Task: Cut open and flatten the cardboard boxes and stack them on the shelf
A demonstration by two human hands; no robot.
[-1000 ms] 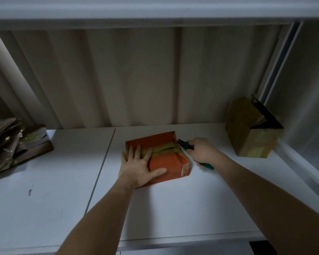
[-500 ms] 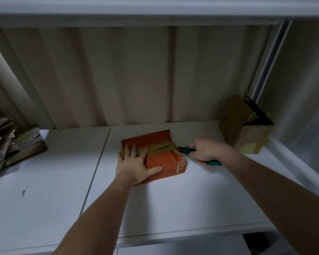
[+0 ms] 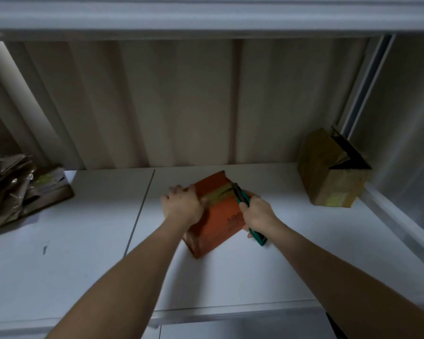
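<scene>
The orange box [image 3: 216, 216] sits on the shelf [image 3: 83, 265]. Your left hand [image 3: 181, 206] grips its left edge; your right hand [image 3: 257, 214] grips the green cutter [image 3: 245, 204] on the tape. It looks light and bendy, so hold it firmly.

A person's two bare forearms reach over a white shelf [image 3: 83, 253]. The left hand [image 3: 182, 206] grips the left side of an orange cardboard box [image 3: 218, 223] sealed with a yellowish tape strip [image 3: 218, 195]. The right hand [image 3: 257, 216] holds a green box cutter [image 3: 249, 212], its tip on the tape. A brown box [image 3: 328, 172] stands far right; flattened cardboard [image 3: 15, 187] lies piled far left.
</scene>
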